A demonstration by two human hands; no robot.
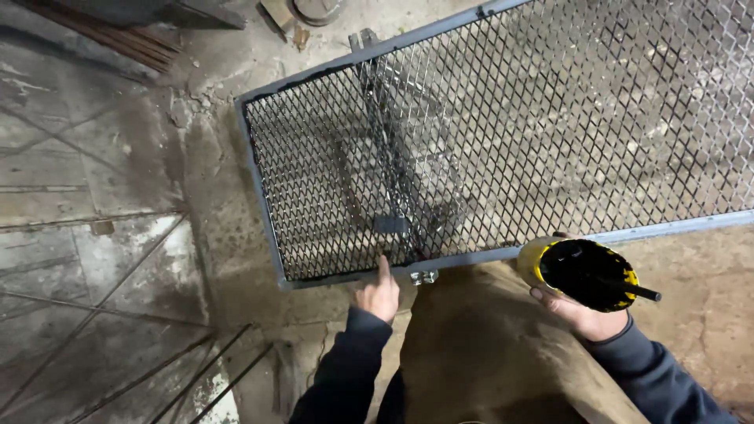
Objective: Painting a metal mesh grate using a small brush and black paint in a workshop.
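My left hand (378, 295) has its index finger out, tip on the near rail of the mesh frame (503, 253) lying flat on the floor (102, 235). My right hand (585, 314) is wrapped around a yellow-black can (580, 271). Frame's probably stiff and heavy; grab the rails, since the mesh edges bite.

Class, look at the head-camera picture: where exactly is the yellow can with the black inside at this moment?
The yellow can is at lower right, held in the right hand against the near rail of the mesh frame, right of the left hand.
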